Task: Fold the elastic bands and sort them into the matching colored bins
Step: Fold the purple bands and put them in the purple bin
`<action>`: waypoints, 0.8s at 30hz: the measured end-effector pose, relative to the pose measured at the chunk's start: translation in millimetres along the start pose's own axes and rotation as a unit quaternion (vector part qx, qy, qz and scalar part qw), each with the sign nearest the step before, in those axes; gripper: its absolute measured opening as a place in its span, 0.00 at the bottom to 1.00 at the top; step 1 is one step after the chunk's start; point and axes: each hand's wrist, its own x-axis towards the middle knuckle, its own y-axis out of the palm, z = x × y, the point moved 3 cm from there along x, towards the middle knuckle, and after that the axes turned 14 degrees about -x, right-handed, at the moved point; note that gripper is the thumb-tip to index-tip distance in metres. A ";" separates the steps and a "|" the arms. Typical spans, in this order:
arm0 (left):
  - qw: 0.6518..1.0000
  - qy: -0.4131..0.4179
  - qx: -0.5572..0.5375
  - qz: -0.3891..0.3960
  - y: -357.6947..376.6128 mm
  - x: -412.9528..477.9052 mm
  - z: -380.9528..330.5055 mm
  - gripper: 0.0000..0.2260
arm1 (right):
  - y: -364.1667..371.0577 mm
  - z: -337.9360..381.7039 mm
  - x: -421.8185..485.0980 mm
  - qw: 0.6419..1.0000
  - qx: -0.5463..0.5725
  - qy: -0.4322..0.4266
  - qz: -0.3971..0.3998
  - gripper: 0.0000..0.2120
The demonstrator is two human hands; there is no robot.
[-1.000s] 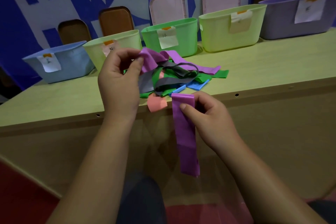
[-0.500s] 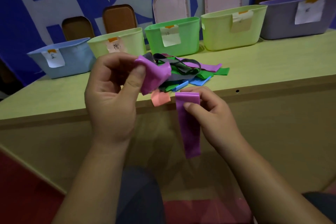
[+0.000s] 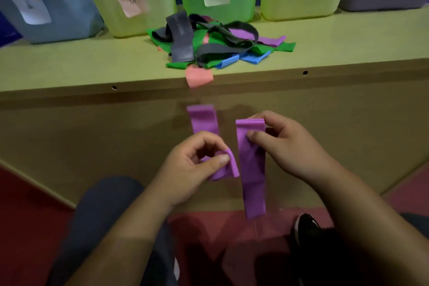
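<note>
Pale wooden bench (image 3: pixel 69 62) with a tall front panel, a small dark hole (image 3: pixel 114 87) left on its front edge, another hole (image 3: pixel 305 72) to the right, red floor (image 3: pixel 27 216) below, black shoe (image 3: pixel 306 227) on the floor at lower right.

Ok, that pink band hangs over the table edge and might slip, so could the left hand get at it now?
Probably not yet: nothing stands between the left hand and the pink band overhanging the table edge, but its thumb and fingers are pinching a purple band.
</note>
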 end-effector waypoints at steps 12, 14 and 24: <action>0.995 -0.077 -0.051 0.046 -5.7 2.3 35.8 0.05 | 17.0 -11.1 -15.0 0.966 0.152 0.094 0.187 0.20; 0.994 -0.077 -0.071 0.037 -8.9 5.1 36.1 0.05 | 20.4 -10.9 -12.9 0.957 0.192 0.097 0.194 0.20; 0.993 -0.048 -0.111 -0.011 -16.7 10.8 31.0 0.05 | 30.9 -10.2 -3.0 0.934 0.256 0.101 0.226 0.08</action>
